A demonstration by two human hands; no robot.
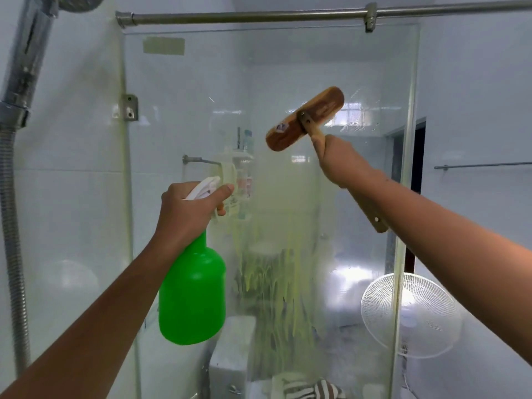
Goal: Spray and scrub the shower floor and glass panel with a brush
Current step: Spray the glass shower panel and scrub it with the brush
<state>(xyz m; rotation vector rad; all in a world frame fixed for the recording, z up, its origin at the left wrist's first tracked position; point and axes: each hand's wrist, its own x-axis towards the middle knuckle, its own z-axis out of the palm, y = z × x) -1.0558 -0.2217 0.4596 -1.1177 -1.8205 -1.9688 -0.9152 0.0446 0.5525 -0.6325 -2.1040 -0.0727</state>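
The glass panel [178,116] stands straight ahead, streaked with yellowish foam running down its middle and lower part. My left hand [187,208] grips the neck and white trigger head of a green spray bottle [192,295], nozzle pointing at the glass. My right hand [336,159] grips the wooden handle of a scrub brush [305,119]. The brush head is raised against the upper right part of the glass, its wooden back facing me. The shower floor is out of view.
A chrome shower hose and head [17,110] hang at the left. A metal rail [259,15] tops the panel. Behind the glass I see a toilet tank [233,355], a shelf with bottles [241,156], a white fan [414,312] and a wall rail [483,165].
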